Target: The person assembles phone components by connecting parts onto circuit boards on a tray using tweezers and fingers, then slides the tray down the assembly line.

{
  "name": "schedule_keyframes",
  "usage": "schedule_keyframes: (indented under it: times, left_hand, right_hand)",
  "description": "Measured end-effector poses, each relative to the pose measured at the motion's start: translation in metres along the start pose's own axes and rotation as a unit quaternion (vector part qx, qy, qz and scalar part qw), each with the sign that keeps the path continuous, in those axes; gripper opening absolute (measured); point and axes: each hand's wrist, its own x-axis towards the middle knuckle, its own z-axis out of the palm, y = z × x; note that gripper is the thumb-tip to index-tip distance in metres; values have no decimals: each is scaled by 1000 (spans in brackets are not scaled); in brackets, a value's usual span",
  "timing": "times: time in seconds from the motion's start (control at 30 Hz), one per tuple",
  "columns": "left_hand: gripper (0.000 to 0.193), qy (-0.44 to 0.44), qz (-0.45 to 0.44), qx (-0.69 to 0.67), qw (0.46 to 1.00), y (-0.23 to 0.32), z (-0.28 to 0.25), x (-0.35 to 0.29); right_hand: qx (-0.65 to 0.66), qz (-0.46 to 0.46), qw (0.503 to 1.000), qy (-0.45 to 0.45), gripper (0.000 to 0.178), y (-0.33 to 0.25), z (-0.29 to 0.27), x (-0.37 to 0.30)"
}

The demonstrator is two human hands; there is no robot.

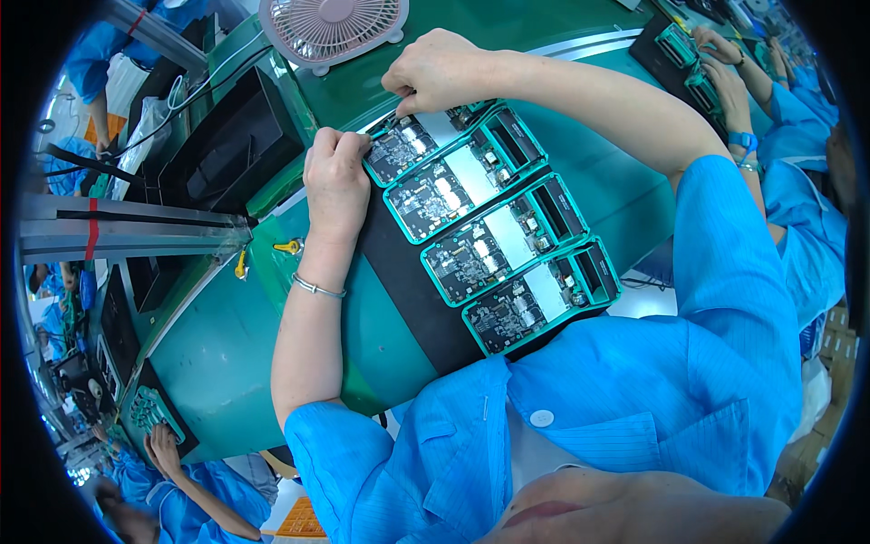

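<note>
**Four open teal rectangular housings (pixel 510 238) lying in a row, both hands busy at the far one**

You are wearing a blue short-sleeved work jacket (pixel 580 408), and its front is almost meeting the nearest housing (pixel 546 292). All four are lying side by side on a flat black mat (pixel 399 281) over a green tabletop (pixel 236 390), each showing a dark circuit board and a pale metallic plate.

You are keeping your left hand (pixel 337 177), a thin silver bangle (pixel 319 287) circling its wrist, at the left end of the farthest housing (pixel 435 129); fingers are curling inward around its corner. Your right hand (pixel 442 72) is reaching over that housing's far edge, fingers bending down and thumb tucking close. Cannot tell whether either is pinching anything; fingertips are partly hidden.

Beyond, a black open box (pixel 245 136) is sitting to the left, and a pink round fan (pixel 335 23) is standing past your right hand. At lower left, a co-worker's hand (pixel 163 451) is touching a teal piece (pixel 152 410); at upper right, another co-worker's hands (pixel 725 91) are working beside more teal housings (pixel 675 45).
</note>
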Motion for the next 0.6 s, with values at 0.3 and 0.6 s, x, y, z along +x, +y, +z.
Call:
schedule_keyframes:
  times: [0.3,0.6]
  left_hand:
    - [12,-47,62,-16,997,-13,-6,8]
    - [9,-59,86,-2,995,-11,-10,8]
  right_hand:
    - [6,-14,1000,5,31,-1,0,0]
    - [3,-35,999,20,34,-1,-1,-2]
